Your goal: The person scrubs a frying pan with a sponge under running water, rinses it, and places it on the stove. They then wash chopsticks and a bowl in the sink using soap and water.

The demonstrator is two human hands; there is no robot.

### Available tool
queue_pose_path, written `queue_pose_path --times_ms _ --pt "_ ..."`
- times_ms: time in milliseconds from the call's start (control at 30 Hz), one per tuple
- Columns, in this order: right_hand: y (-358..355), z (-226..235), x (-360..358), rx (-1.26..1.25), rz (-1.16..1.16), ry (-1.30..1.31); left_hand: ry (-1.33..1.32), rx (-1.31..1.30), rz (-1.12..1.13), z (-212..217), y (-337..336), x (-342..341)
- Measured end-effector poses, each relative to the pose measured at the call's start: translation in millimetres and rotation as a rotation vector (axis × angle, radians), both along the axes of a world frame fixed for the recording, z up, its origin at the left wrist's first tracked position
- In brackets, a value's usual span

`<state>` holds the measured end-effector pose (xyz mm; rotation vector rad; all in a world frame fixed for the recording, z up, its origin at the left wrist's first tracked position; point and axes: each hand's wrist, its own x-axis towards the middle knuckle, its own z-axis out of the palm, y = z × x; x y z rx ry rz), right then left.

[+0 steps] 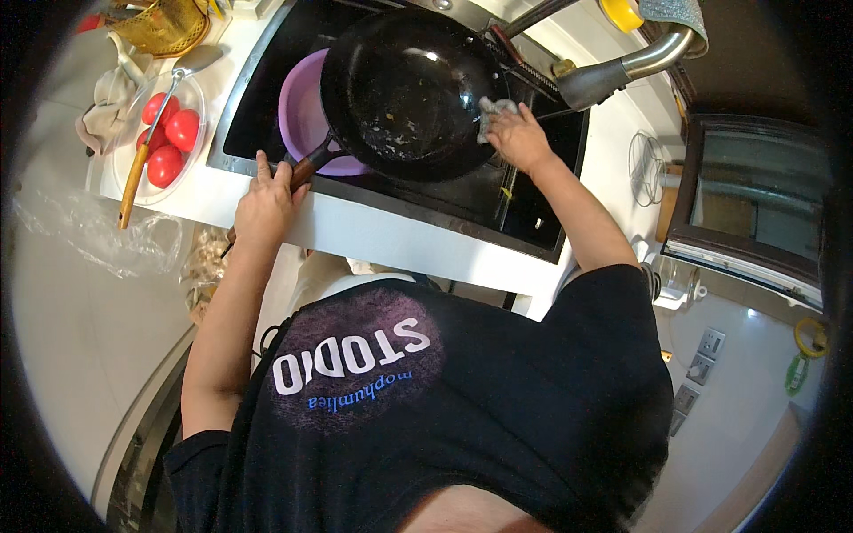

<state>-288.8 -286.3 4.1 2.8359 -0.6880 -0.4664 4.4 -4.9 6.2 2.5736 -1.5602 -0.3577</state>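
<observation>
A black wok (400, 98) is over the dark cooktop (462, 197), small bits and wet streaks on its inner surface. Its wooden handle (306, 169) points toward me on the left, and my left hand (265, 204) is closed round it with the forefinger stretched out. My right hand (518, 138) presses a crumpled grey cloth (494, 110) against the wok's right inner rim; its fingers are bent over the cloth. Partly hidden by the wok, a purple basin (302, 111) shows at the left.
To the left, several tomatoes (183, 130) sit on a clear plate (203, 107), with a wooden-handled ladle (142, 164) lying across it. A yellow basket (164, 28) stands behind. At the right are a metal pipe (657, 55) and an open window (755, 182).
</observation>
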Motion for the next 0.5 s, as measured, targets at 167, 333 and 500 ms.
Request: queue_pose_path --times_ms 167,333,500 --pt "50 23 39 0.123 -0.044 0.299 -0.008 0.009 -0.007 -3 3 1" --pt "119 13 82 0.797 -0.267 -0.178 0.017 0.014 0.011 -2 1 1" --pt "140 -16 177 1.062 -0.316 -0.599 0.008 0.013 -0.024 -2 1 3"
